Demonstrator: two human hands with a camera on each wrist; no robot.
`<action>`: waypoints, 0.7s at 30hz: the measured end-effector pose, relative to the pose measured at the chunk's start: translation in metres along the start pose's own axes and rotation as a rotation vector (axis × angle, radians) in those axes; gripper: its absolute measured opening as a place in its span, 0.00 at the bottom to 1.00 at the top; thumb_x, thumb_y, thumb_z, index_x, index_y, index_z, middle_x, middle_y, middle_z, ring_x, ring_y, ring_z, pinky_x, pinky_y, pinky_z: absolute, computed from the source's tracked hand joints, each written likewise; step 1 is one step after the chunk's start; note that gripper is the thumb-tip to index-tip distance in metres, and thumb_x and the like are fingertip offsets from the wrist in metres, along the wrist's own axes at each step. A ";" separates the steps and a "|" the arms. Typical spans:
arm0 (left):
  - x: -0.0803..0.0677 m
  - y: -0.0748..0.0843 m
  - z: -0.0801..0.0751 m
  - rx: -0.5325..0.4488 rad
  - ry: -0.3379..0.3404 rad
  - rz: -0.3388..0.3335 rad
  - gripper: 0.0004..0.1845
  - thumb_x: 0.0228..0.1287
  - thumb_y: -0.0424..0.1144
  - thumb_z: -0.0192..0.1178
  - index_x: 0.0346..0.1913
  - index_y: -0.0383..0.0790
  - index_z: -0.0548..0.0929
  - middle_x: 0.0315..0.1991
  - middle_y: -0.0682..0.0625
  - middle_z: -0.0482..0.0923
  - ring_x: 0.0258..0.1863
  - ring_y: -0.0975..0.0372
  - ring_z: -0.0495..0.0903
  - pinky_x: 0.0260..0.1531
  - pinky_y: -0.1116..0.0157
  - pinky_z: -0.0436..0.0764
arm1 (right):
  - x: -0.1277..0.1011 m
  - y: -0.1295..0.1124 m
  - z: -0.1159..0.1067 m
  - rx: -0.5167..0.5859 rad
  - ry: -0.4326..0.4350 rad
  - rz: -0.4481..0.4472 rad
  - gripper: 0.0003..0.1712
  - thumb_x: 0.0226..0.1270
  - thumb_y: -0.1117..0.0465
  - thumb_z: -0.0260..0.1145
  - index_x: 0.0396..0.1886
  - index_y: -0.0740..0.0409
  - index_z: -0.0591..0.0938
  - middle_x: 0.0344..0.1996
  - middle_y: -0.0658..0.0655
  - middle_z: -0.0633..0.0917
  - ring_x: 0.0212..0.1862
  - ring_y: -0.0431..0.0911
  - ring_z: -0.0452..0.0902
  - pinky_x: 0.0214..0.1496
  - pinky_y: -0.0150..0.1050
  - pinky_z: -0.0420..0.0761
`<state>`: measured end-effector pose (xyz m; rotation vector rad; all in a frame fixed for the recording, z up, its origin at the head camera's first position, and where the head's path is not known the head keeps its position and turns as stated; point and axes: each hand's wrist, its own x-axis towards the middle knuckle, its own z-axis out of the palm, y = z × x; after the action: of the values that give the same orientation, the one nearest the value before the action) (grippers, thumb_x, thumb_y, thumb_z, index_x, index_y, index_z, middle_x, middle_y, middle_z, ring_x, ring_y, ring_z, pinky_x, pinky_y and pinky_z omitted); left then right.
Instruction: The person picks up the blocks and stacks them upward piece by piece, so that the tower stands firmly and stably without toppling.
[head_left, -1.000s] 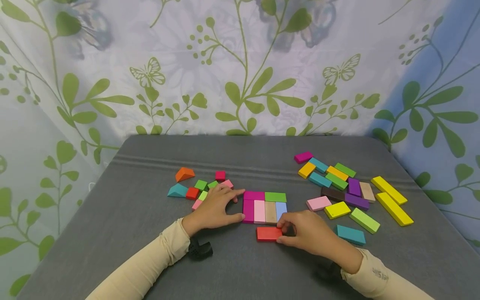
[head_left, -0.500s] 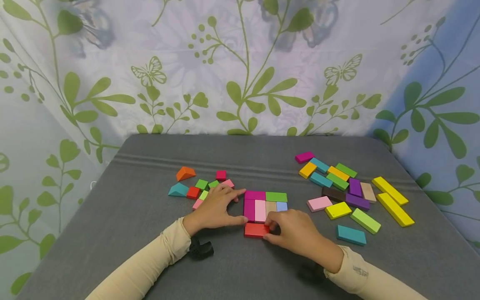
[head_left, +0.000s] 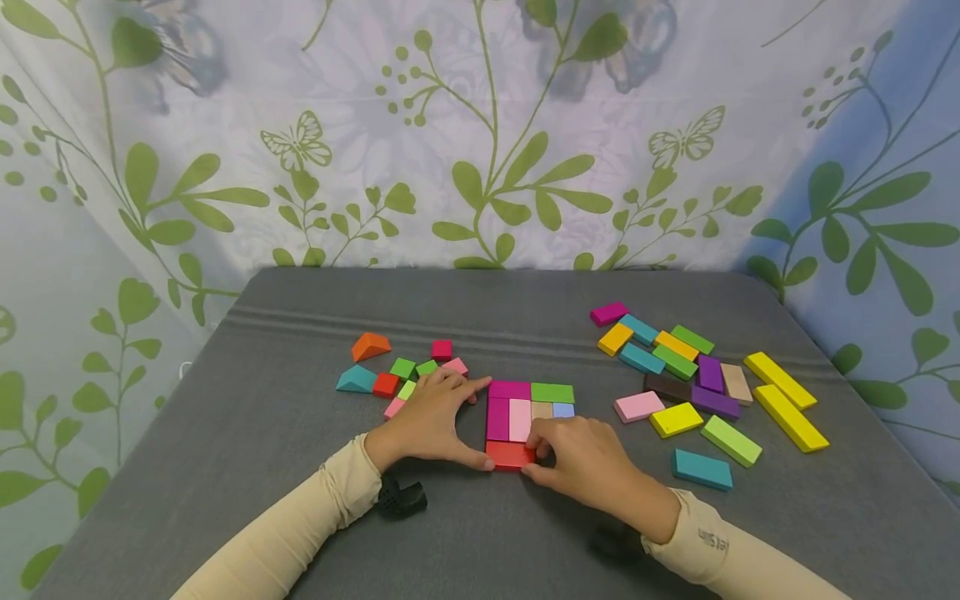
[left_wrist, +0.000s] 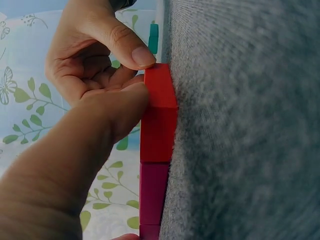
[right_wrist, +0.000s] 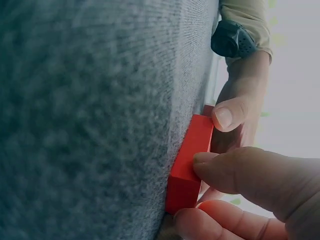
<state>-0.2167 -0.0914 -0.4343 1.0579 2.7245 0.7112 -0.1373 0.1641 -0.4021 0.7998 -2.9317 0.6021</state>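
Since a second ago the red block (head_left: 510,456) has slid left and up against the near side of the block patch (head_left: 519,419), and the left hand (head_left: 431,418) has shifted its thumb down from the magenta block (head_left: 497,418) to the red one's left end.

On my head feed, the right hand (head_left: 585,457) pinches the red block's right end; the left's thumb and forefinger are spread, the forefinger by the patch's far left corner. I read this as squaring one more piece to the patch, left edges about level.

On the left wrist feed, I see red and magenta meet at a thin dark seam, the left thumb touching the red, the block flat on the grey table (head_left: 480,550).

On the right wrist feed, the right thumb presses the near face, with a finger at the right end; from here I cannot tell how the seam sits.
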 end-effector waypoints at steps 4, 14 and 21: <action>0.000 0.001 -0.001 -0.004 0.003 0.006 0.61 0.46 0.69 0.79 0.81 0.41 0.71 0.54 0.51 0.78 0.69 0.50 0.66 0.70 0.41 0.65 | 0.000 0.001 0.000 -0.008 0.008 0.002 0.16 0.55 0.56 0.88 0.34 0.51 0.87 0.24 0.41 0.83 0.26 0.33 0.73 0.28 0.31 0.74; 0.000 0.000 0.000 -0.003 0.004 0.011 0.60 0.47 0.68 0.78 0.81 0.41 0.72 0.55 0.50 0.79 0.69 0.50 0.67 0.69 0.42 0.65 | -0.001 0.011 -0.007 0.052 -0.039 0.016 0.14 0.58 0.54 0.87 0.35 0.50 0.88 0.26 0.40 0.86 0.27 0.32 0.74 0.30 0.32 0.76; 0.000 -0.003 0.001 -0.004 0.005 0.010 0.59 0.48 0.68 0.79 0.81 0.41 0.72 0.55 0.51 0.79 0.70 0.50 0.66 0.70 0.42 0.65 | -0.017 0.046 -0.026 0.266 -0.088 -0.028 0.08 0.68 0.57 0.80 0.43 0.51 0.89 0.31 0.38 0.85 0.27 0.31 0.73 0.30 0.33 0.78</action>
<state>-0.2181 -0.0924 -0.4366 1.0710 2.7229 0.7217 -0.1475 0.2187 -0.3966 0.9096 -2.9514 0.9943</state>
